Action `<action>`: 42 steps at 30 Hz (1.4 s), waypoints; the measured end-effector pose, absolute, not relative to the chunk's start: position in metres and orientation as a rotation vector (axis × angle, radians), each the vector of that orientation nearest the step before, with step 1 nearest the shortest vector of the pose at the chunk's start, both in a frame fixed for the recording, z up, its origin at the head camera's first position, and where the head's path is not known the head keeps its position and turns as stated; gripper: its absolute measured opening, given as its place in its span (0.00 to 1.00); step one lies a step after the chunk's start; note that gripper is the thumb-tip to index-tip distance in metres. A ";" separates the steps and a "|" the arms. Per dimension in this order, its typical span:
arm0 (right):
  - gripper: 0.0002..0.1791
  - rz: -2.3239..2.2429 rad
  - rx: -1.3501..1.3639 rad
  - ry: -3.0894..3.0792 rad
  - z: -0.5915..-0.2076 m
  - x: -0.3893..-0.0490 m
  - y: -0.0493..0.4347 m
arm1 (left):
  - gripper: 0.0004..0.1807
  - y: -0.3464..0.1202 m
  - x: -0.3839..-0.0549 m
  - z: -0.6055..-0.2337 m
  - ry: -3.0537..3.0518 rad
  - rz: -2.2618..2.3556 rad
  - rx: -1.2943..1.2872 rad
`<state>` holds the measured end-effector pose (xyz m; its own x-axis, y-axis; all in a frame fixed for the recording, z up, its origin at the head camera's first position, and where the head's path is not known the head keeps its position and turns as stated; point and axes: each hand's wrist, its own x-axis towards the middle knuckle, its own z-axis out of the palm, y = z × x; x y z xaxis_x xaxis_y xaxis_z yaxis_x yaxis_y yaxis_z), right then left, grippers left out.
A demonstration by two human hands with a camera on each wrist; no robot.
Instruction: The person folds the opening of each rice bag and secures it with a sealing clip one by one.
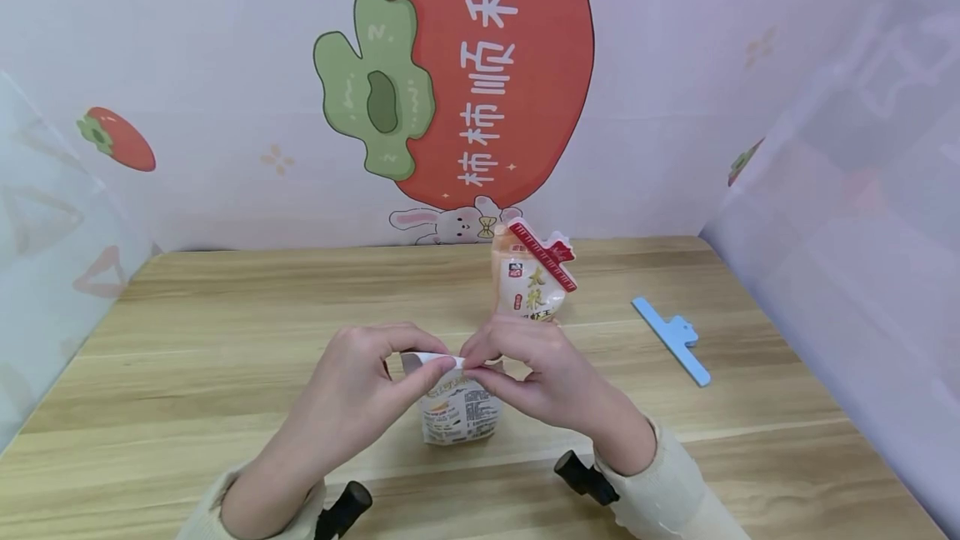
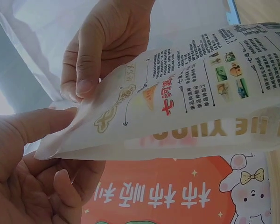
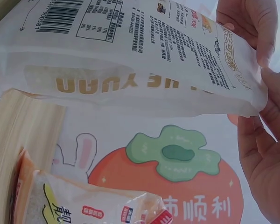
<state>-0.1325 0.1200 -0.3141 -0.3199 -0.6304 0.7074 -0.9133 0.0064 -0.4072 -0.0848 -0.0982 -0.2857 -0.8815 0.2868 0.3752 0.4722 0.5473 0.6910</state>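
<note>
The left hand [image 1: 356, 386] and right hand [image 1: 536, 365] pinch and partly hide a printed food bag's [image 1: 459, 419] top edge. It is white (gold-lettered).

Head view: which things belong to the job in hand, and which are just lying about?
In the job:
White printed bag
Left hand and right hand, pinching its top edge

Apparently lying about:
Orange-and-white bag, behind
Red clip, on that bag
Blue clip, untouched, though possibly wanted
</note>
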 end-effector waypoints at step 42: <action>0.03 1.703 1.173 -2.614 -0.306 -0.124 0.128 | 0.02 -0.090 -0.080 -0.287 -2.523 -1.090 -0.606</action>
